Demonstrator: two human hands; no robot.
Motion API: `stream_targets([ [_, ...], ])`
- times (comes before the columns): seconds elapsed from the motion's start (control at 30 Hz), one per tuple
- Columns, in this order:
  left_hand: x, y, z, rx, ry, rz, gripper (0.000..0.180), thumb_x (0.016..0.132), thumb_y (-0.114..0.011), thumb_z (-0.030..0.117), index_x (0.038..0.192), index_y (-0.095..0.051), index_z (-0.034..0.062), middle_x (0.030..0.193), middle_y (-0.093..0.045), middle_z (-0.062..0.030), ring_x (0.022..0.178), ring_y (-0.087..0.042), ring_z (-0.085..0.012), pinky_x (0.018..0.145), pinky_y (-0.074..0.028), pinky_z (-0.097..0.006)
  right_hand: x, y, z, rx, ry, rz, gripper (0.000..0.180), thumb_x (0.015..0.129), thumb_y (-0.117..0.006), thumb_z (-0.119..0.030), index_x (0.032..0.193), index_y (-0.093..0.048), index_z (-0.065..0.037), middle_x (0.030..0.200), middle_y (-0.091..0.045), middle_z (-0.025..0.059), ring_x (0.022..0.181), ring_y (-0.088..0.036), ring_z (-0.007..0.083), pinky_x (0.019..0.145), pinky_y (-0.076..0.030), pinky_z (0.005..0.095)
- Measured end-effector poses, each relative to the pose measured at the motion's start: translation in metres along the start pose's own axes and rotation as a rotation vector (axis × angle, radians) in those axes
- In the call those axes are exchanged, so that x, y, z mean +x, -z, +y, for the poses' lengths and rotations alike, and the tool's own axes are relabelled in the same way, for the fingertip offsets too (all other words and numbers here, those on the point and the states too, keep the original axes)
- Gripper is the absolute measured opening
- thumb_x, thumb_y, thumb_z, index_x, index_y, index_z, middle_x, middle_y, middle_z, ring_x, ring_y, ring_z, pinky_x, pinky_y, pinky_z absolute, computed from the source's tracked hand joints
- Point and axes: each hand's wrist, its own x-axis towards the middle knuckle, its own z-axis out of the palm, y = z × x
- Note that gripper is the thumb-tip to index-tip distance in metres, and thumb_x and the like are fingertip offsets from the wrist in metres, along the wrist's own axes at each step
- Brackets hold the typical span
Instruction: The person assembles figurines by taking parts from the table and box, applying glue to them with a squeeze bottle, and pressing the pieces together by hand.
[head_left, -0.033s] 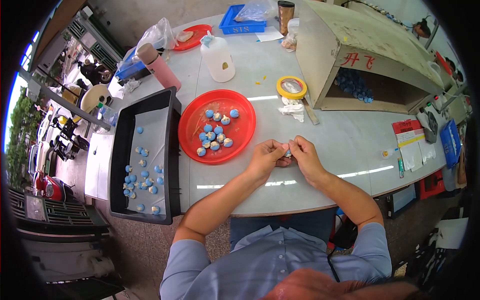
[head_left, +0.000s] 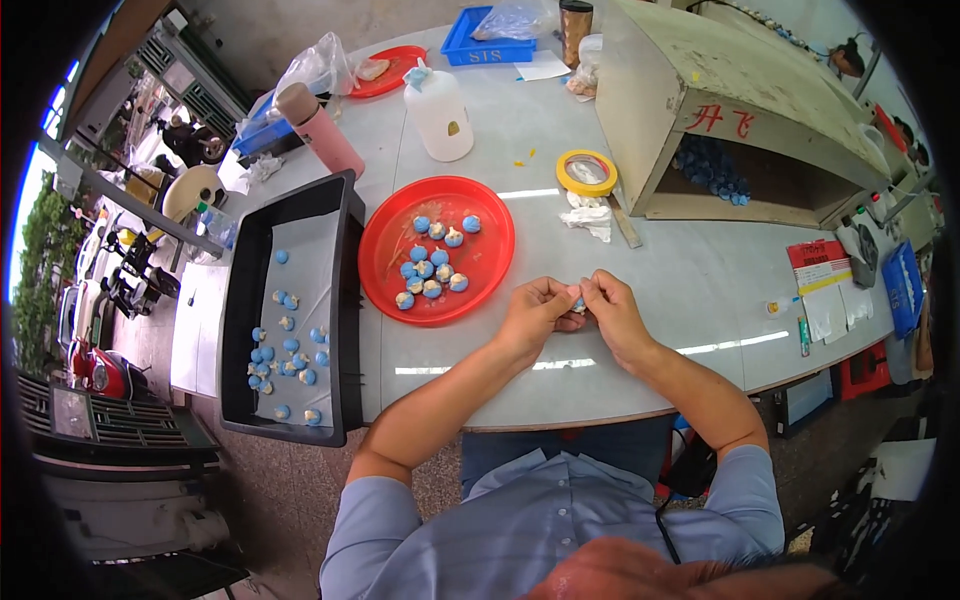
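Left hand (head_left: 543, 308) and right hand (head_left: 612, 308) grip one blue ball (head_left: 579, 305) over the counter (head_left: 700, 280), fingers hiding its direction and long axis. One plate (head_left: 488, 265) carries thirteen others (head_left: 425, 269).

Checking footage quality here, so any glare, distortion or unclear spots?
In the head view, white glare streaks the grey table, its near edge bows, the corners go black, far-left daylight washes out, and the small piece in the left hand and right hand lacks detail.
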Motion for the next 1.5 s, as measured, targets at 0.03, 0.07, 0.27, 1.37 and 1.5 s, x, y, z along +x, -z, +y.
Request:
stream_targets([
  [0.03,-0.001,-0.001,0.0,-0.006,-0.007,0.003,0.021,0.092,-0.065,0.022,0.089,-0.054,0.0045,0.087,-0.064,-0.0091,0.073,-0.066,-0.0176,0.066,-0.055,-0.026,0.0,0.0,-0.001,-0.01,0.027,0.02,0.029,0.099,-0.051,-0.018,0.073,-0.043,-0.009,0.071,-0.039,-0.0048,0.067,-0.033,0.0048,0.058,-0.033,0.0237],
  [0.07,-0.001,-0.002,0.0,-0.013,-0.016,0.005,0.021,0.092,-0.065,0.022,0.089,-0.054,0.0045,0.085,-0.064,-0.0086,0.072,-0.066,-0.0174,0.065,-0.055,-0.026,0.0,0.0,-0.001,-0.009,0.022,0.011,0.029,0.099,-0.051,-0.018,0.073,-0.043,-0.009,0.071,-0.039,-0.0048,0.067,-0.033,0.0048,0.058,-0.033,0.0237],
  [0.27,-0.001,-0.004,-0.003,-0.019,-0.047,0.015,0.022,0.092,-0.065,0.022,0.089,-0.055,0.0037,0.082,-0.063,-0.0078,0.068,-0.066,-0.0165,0.063,-0.054,-0.026,-0.001,-0.001,-0.003,0.001,0.011,0.006,0.029,0.1,-0.05,-0.019,0.073,-0.041,-0.012,0.07,-0.037,-0.0069,0.065,-0.032,0.0029,0.057,-0.031,0.0215],
  [1.37,0.005,0.003,0.011,0.152,-0.345,0.023,0.026,0.094,-0.062,0.016,0.109,-0.058,-0.0053,0.1,-0.066,-0.0132,0.091,-0.065,-0.0165,0.082,-0.055,-0.029,0.012,0.024,-0.01,0.193,-0.001,-0.15,0.017,0.096,-0.057,-0.016,0.106,-0.054,-0.003,0.082,-0.059,0.0027,0.065,-0.054,0.0087,0.058,-0.045,0.0231],
  [1.5,0.001,0.003,0.021,0.243,-0.224,0.007,0.029,0.093,-0.063,0.015,0.112,-0.057,-0.0069,0.1,-0.067,-0.0135,0.09,-0.067,-0.018,0.076,-0.057,-0.027,0.014,0.026,-0.011,0.111,0.037,-0.208,0.014,0.094,-0.056,-0.01,0.106,-0.055,-0.002,0.084,-0.059,0.0022,0.067,-0.054,0.0085,0.059,-0.046,0.0234],
])
